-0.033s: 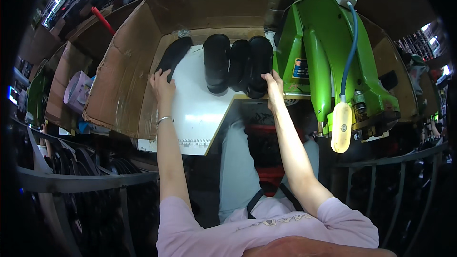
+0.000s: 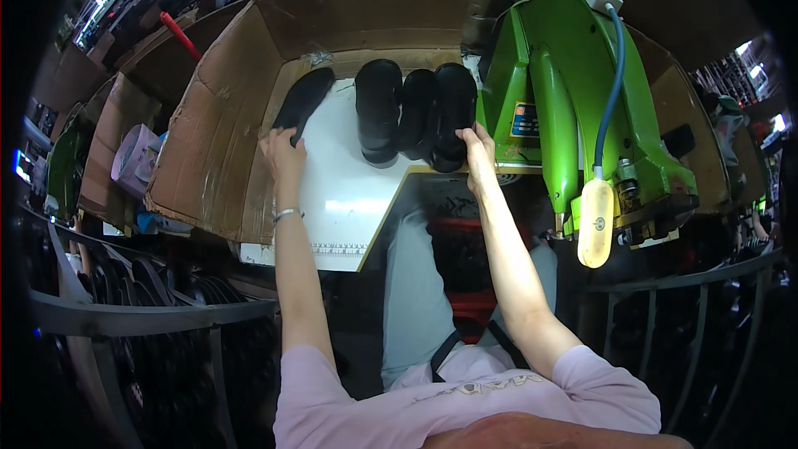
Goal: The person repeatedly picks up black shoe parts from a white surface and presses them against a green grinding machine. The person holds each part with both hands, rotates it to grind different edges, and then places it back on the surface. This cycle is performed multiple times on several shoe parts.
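Note:
My left hand (image 2: 283,154) has its fingers closed on the near end of a flat black shoe sole (image 2: 309,93), which slants on the white work surface (image 2: 337,175). My right hand (image 2: 478,150) is at the near end of a black shoe (image 2: 455,104), with thumb and fingers gripping its right edge. Close beside that shoe, to its left, lies a second black shoe (image 2: 417,112). A third black shoe (image 2: 378,110) sits a little farther left. All three point away from me, and their dark details are hard to make out.
A green sewing machine (image 2: 553,108) stands at the right, with a yellow lamp (image 2: 596,224) on a blue flexible neck. Cardboard walls (image 2: 357,12) surround the far and left sides. A pink container (image 2: 135,154) is outside at the left. Metal rails (image 2: 166,316) run along both sides.
The sole under my left hand has tilted or shifted very slightly, and my left wrist has turned a little. My right hand and the shoes look unmoved.

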Action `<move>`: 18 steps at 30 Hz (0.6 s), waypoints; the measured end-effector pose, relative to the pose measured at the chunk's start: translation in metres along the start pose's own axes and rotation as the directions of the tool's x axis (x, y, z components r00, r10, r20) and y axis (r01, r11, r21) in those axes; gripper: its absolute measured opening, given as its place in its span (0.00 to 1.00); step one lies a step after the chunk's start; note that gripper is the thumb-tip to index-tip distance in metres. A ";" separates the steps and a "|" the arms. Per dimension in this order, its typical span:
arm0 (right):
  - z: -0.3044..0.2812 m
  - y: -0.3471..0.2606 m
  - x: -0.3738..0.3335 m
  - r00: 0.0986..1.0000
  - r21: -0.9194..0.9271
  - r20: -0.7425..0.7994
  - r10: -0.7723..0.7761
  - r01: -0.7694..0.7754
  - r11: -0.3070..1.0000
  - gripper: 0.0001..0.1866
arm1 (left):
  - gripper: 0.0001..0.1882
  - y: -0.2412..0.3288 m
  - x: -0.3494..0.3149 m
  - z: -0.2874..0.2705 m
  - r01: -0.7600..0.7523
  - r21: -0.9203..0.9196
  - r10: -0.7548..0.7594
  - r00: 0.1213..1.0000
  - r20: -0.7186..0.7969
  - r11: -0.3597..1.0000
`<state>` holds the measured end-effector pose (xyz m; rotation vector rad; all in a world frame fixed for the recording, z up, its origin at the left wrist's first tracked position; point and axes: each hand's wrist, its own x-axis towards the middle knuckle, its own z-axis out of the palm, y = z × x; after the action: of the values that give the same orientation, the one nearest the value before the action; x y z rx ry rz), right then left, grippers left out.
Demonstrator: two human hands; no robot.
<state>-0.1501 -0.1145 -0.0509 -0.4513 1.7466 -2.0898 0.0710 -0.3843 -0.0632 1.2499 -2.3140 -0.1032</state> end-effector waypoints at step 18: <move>0.007 0.015 0.004 0.998 -0.050 0.064 -0.011 0.014 0.999 0.36 | 0.10 0.208 -0.093 -0.064 -0.499 -0.534 0.442 0.864 -0.242 0.683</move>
<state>-0.1493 -0.1251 -0.0643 -0.5386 1.7677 -2.0208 -0.0157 -0.1792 0.0178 0.3197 -2.1907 -0.5200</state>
